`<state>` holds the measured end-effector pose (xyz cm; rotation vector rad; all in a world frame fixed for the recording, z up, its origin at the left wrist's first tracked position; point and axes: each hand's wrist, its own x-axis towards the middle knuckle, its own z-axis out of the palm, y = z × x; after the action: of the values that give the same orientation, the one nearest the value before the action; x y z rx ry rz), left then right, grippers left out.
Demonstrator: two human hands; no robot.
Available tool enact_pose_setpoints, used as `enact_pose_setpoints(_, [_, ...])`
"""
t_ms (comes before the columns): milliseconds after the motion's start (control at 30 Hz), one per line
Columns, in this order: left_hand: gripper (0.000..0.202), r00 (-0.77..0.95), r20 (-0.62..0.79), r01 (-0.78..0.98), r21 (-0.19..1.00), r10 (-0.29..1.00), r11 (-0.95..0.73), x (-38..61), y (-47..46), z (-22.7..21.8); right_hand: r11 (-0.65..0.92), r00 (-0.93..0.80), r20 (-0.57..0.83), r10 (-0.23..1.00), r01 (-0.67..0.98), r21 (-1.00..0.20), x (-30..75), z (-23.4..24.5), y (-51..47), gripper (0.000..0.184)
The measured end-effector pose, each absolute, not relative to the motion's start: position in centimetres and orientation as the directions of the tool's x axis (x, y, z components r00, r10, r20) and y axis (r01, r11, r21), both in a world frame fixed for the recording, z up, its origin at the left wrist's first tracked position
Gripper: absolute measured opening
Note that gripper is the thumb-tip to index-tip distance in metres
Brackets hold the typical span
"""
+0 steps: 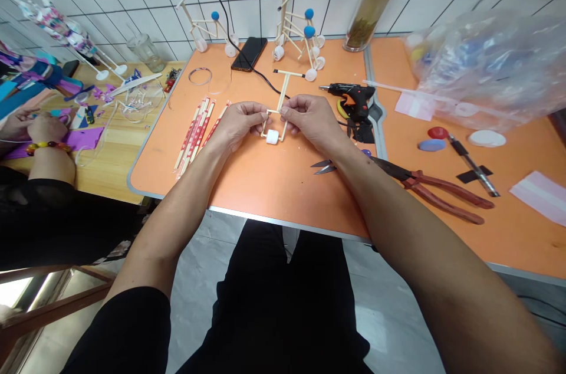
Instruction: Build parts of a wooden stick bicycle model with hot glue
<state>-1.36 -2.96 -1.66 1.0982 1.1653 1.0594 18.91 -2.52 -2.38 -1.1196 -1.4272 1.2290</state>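
Between my two hands is a small frame of thin wooden sticks (285, 89), with a dark-tipped crossbar at its far end and a white wheel-like piece (272, 137) at its near end. My left hand (245, 121) pinches the left side of the frame between thumb and fingers. On the other side, my right hand (309, 117) pinches it near the middle joint. Wrapped chopsticks (194, 137) lie left of my left hand. A black glue gun (351, 97) rests beyond my right hand, and scissors (325, 167) lie partly under my right forearm.
Stick tricycle models with blue balls (309, 32) stand by the wall near a phone (250, 53). Red-handled pliers (437, 188), a pen (473, 164) and a plastic bag (490, 67) are at right. A tall jar (375, 2) stands behind. A co-worker's hands (44, 129) are at left.
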Motion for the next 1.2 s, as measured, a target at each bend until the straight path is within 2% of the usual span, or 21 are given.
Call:
enact_pose_setpoints(300, [0.013,0.108,-0.142,-0.042,0.988,0.984,0.147,-1.28,-3.15,-1.42,0.085,-0.187,0.064,0.98,0.108,-0.99,19.06,-2.2,-2.64,0.029])
enact_pose_setpoints(667, [0.014,0.115,-0.134,0.0,0.991,0.984,0.135,-1.54,-2.87,-1.82,0.071,-0.183,0.042,0.982,0.153,-0.986,19.02,-2.06,-2.73,0.017])
enact_pose_setpoints(1033, [0.016,0.099,-0.192,0.076,0.98,0.976,0.185,-1.51,-3.17,-1.23,0.051,-0.166,0.021,0.986,0.176,-0.983,18.95,-2.27,-2.57,0.021])
enact_pose_setpoints(1200, [0.017,0.087,-0.22,0.109,0.972,0.972,0.21,-1.56,-3.1,-1.23,0.076,-0.14,0.038,0.989,0.279,-0.957,19.24,-2.28,-2.58,0.021])
